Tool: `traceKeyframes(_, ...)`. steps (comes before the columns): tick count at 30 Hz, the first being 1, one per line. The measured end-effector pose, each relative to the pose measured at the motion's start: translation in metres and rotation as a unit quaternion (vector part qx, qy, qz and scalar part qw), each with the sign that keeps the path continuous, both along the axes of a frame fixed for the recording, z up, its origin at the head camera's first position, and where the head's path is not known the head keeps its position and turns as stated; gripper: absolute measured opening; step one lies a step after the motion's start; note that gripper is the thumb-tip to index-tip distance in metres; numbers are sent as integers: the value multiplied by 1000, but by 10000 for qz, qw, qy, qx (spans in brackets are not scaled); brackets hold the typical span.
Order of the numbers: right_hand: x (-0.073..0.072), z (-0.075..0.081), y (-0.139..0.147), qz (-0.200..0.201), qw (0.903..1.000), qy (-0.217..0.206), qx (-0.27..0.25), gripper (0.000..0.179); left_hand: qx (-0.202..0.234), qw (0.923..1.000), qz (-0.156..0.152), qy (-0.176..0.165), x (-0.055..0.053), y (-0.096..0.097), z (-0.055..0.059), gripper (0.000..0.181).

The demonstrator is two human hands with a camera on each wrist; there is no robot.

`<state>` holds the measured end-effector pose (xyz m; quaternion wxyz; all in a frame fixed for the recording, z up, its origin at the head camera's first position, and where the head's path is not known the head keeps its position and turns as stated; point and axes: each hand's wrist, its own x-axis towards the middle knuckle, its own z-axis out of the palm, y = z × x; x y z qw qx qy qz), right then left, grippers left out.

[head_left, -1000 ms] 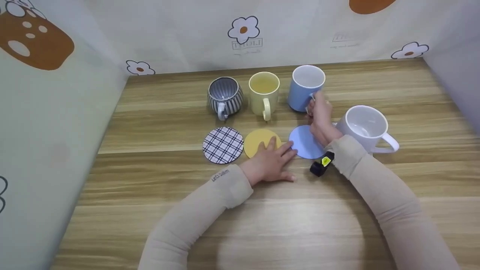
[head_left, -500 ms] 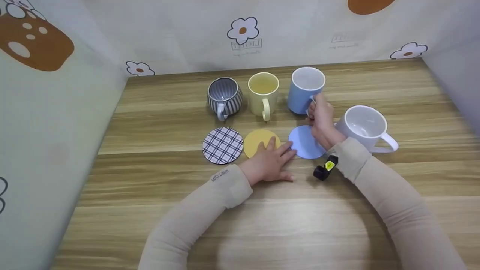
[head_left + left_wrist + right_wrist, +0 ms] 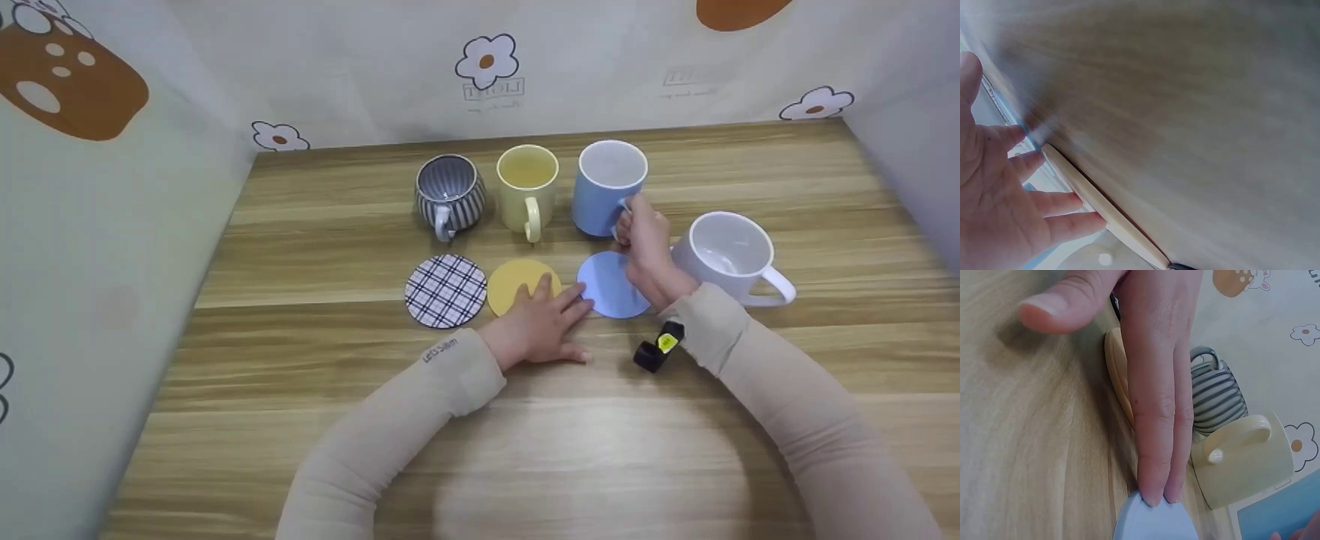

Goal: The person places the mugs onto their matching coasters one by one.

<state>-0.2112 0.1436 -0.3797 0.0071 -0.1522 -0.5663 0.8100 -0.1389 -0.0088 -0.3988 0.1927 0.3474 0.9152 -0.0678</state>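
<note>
My right hand [image 3: 646, 238] grips the handle of a blue mug [image 3: 600, 196] with a white inside. The mug stands upright just behind a round blue coaster [image 3: 611, 289]; whether its base touches the table cannot be told. Fingers spread, my left hand [image 3: 541, 324] rests over the front of a yellow coaster [image 3: 517, 276], and some fingertips reach the blue coaster's left edge. In the left wrist view those straight fingers [image 3: 1072, 225] lie along the coaster edges. A yellow mug [image 3: 517, 196] and a grey striped mug [image 3: 459, 201] stand left of the blue one.
A plaid coaster [image 3: 445, 291] lies left of the yellow one. A large white mug [image 3: 724, 255] stands close by my right wrist, handle to the right. Patterned walls [image 3: 375, 82] bound the wooden table [image 3: 300, 360] at the back and sides.
My right hand has drawn the blue mug a little toward me, nearer the blue coaster. The left hand and the other mugs have stayed in place.
</note>
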Motion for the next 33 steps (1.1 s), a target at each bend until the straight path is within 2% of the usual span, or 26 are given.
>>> traceKeyframes(12,8,1,4,180,9997,-40,190,45,-102,9999,-33,92,0,1,-1,79)
traceKeyframes(33,15,-3,5,104,9995,-187,230,46,96,9999,81,-113,-1,0,-1,80)
